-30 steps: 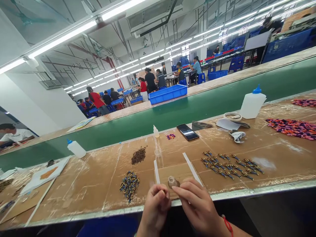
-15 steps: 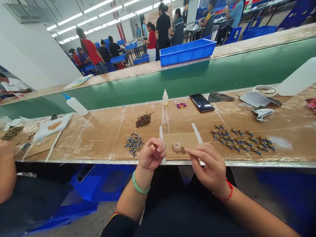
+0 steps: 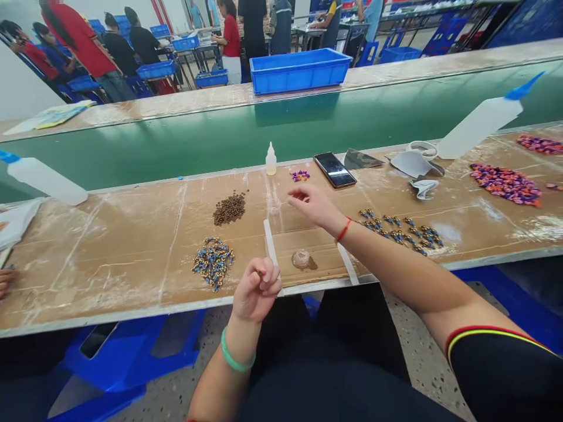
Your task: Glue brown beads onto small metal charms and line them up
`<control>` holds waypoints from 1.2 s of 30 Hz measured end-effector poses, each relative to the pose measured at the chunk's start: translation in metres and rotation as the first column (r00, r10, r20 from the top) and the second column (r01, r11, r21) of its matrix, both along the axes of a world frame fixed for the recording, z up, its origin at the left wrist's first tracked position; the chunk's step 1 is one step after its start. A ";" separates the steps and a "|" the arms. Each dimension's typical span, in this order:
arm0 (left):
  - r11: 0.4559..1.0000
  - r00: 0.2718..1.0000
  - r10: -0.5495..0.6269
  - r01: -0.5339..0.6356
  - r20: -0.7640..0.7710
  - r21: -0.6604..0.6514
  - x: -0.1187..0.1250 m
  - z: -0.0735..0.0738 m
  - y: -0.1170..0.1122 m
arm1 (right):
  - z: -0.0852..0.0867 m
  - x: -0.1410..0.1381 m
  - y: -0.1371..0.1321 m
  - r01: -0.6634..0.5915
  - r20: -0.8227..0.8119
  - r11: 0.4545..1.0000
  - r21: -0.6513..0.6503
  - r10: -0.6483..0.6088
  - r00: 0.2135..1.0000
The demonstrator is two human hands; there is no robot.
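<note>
My left hand (image 3: pixel 256 290) is closed at the table's front edge, pinching a small dark brown bead between thumb and fingers; its exact form is hard to make out. My right hand (image 3: pixel 312 205) is stretched over the table, thumb and fingers a little apart, with nothing visible in them. It hovers just in front of a few purple and orange pieces (image 3: pixel 300 175) and a small dropper bottle (image 3: pixel 271 159). Between two white strips sits a small clear round dish (image 3: pixel 301 258). Left of it lie a pile of blue and gold beads (image 3: pixel 213 262) and a brown bead pile (image 3: pixel 229 208).
A phone (image 3: pixel 335 170), paper scraps (image 3: pixel 413 164) and a big white bottle (image 3: pixel 481 126) stand right of centre. More blue and gold pieces (image 3: pixel 400 230) lie under my right forearm. Beyond is a green belt (image 3: pixel 202 135) with a blue crate (image 3: pixel 301 73) behind it.
My right hand has moved from beside the round dish forward and left toward the purple and orange pieces. My left hand keeps its pinch. The view has turned right and down.
</note>
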State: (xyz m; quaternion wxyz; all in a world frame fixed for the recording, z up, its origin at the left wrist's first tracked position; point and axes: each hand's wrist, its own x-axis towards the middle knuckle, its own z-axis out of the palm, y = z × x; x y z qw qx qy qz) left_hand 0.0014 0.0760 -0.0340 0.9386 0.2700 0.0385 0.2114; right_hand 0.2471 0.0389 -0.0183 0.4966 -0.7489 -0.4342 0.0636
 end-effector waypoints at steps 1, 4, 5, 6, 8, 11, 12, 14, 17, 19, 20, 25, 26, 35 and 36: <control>1.000 1.000 0.005 -0.005 -0.023 -0.005 -0.001 -0.002 0.000 | -0.006 0.006 0.013 -0.001 -0.026 0.999 -0.043 0.000 1.000; 0.999 0.998 0.004 -0.006 -0.061 -0.032 -0.002 -0.005 0.002 | -0.023 0.016 0.037 -0.008 -0.090 0.991 -0.133 -0.004 0.996; 0.999 0.998 -0.002 0.000 -0.063 -0.043 -0.002 -0.006 0.003 | -0.027 0.017 0.041 -0.012 -0.107 0.989 -0.149 -0.004 0.994; 0.999 0.998 -0.008 0.005 -0.067 -0.052 -0.002 -0.007 0.003 | -0.030 0.018 0.044 -0.015 -0.122 0.987 -0.158 -0.004 0.993; 0.998 0.996 -0.015 0.009 -0.083 -0.062 -0.002 -0.008 0.004 | -0.035 0.019 0.047 -0.014 -0.138 0.987 -0.159 -0.008 0.990; 0.998 0.995 -0.015 0.008 -0.101 -0.068 -0.003 -0.011 0.005 | -0.037 0.020 0.049 -0.004 -0.136 0.990 -0.144 -0.016 0.991; 0.997 0.995 -0.016 0.008 -0.103 -0.073 -0.003 -0.012 0.005 | -0.037 0.020 0.049 -0.001 -0.129 0.991 -0.137 -0.017 0.991; 0.996 0.994 -0.013 0.004 -0.105 -0.084 -0.003 -0.013 0.005 | -0.036 0.020 0.048 0.001 -0.111 0.992 -0.123 -0.015 0.994; 0.995 0.994 -0.007 -0.005 -0.109 -0.101 -0.003 -0.014 0.006 | -0.033 0.019 0.047 0.010 -0.083 0.994 -0.105 -0.018 0.996; 0.994 0.994 -0.005 -0.008 -0.111 -0.111 -0.003 -0.014 0.007 | -0.031 0.018 0.046 0.018 -0.067 0.995 -0.095 -0.024 0.997; 0.994 0.993 -0.003 -0.010 -0.116 -0.111 -0.004 -0.013 0.007 | -0.031 0.017 0.045 0.020 -0.061 0.996 -0.089 -0.026 0.998; 0.997 0.987 0.021 -0.034 -0.160 -0.076 -0.004 -0.012 0.007 | -0.032 0.011 0.046 0.022 -0.037 0.998 -0.050 -0.024 0.999; 0.997 0.986 0.026 -0.038 -0.163 -0.072 -0.004 -0.012 0.007 | -0.031 0.010 0.047 0.023 -0.033 0.999 -0.038 -0.024 0.999; 0.997 0.988 0.045 -0.053 -0.150 -0.050 -0.001 -0.005 0.006 | 0.015 -0.006 0.004 0.006 0.068 0.990 0.140 -0.016 0.998; 0.998 0.988 0.042 -0.050 -0.145 -0.049 -0.002 -0.004 0.005 | 0.021 -0.012 -0.011 -0.019 0.102 0.990 0.143 0.004 0.995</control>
